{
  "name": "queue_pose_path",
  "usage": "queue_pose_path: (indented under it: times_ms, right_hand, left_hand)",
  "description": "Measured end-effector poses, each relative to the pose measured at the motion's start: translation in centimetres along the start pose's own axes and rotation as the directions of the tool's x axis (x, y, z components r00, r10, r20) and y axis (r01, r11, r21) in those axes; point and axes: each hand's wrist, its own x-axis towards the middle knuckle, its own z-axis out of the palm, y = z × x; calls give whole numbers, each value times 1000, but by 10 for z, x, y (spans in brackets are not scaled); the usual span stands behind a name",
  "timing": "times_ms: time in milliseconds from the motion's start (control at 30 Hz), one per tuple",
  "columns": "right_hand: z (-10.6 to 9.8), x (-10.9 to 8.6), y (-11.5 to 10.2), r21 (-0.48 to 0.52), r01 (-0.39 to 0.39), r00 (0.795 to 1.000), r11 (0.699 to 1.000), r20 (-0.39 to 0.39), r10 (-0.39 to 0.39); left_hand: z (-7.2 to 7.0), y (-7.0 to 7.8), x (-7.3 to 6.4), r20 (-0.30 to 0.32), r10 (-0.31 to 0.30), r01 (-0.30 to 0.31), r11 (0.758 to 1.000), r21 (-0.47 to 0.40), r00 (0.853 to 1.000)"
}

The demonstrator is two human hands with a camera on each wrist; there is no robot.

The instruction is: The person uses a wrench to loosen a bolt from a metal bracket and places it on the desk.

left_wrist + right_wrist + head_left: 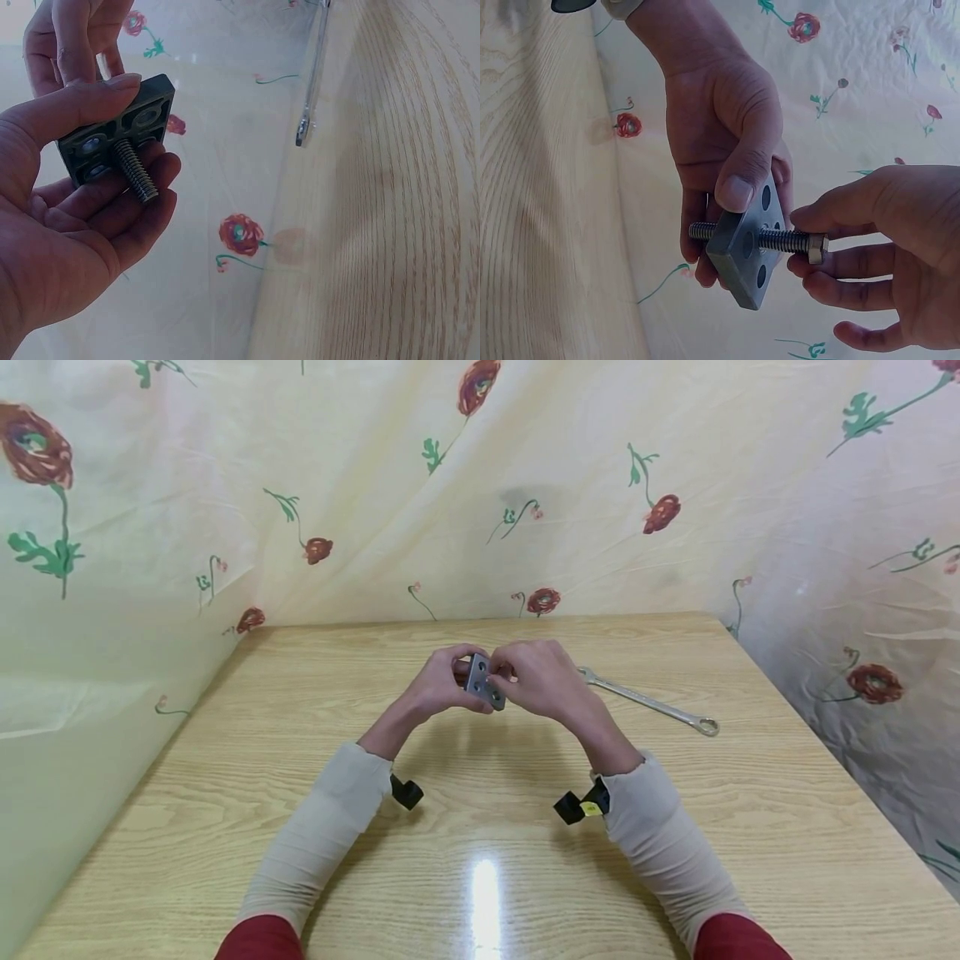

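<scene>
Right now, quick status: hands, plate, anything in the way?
Left hand grips gray plate. Right hand pinches bolt. Bolt runs through plate, head standing clear of it. Wrench on table to the right, not blocking hands.

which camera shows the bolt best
The right wrist view: the bolt shows on both sides of the plate, including its head. The left wrist view shows only its threaded end; in the head view, it can't be made out clearly.

A pale, wood-grained tabletop (420,877) spreads beneath the left grip (441,682) and right grip (542,681); a metal wrench (645,698) lies on it, to the right of the right grip, its ring end (707,733) farther away
</scene>
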Motion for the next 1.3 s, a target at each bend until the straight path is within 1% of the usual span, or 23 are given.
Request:
queue_pose_path:
  times_ms: [133,267,467,567,667,800,867,933,1033,1100,1200,1300]
  right_hand:
    - [0,-1,0,-25,51,998,998,-23,-51]
    - [-1,-1,-2,-60,81,996,995,-32,-83]
    - [-2,-3,-4,-78,84,996,993,-6,-85]
    - [-3,-4,-4,-73,72,997,995,2,-72]
    - [-4,-4,-3,-66,40,999,997,10,-39]
    - [-6,-3,-1,-54,-57,998,997,39,59]
    - [-5,-2,0,-38,-121,990,992,67,123]
    - [-4,-1,1,-28,-186,977,982,102,188]
    - [-1,1,1,6,-255,957,967,142,252]
    - [0,2,0,28,-269,953,963,150,262]
    - [1,2,-2,65,-250,962,966,128,241]
    - [1,1,-3,75,-225,971,971,100,218]
  left_hand:
    - [0,0,0,0,0,0,1000,-2,1000]
    - [0,1,0,2,3,-3,1000,-3,1000]
    - [1,1,-1,3,4,-4,1000,4,1000]
    - [2,2,-1,4,2,-2,1000,3,1000]
    - [2,2,-1,1,-2,2,1000,1,1000]
    - [2,1,-1,-3,-1,1,1000,10,1000]
    - [2,0,-1,-4,6,-6,1000,19,1000]
    - [2,-1,-1,-3,13,-13,1000,26,1000]
    - [2,-2,-1,-5,11,-11,999,36,1000]
    - [2,-2,-1,-4,6,-6,999,36,1000]
    - [2,-1,0,-5,2,-2,999,33,1000]
    - [2,0,0,-3,2,-2,1000,26,1000]
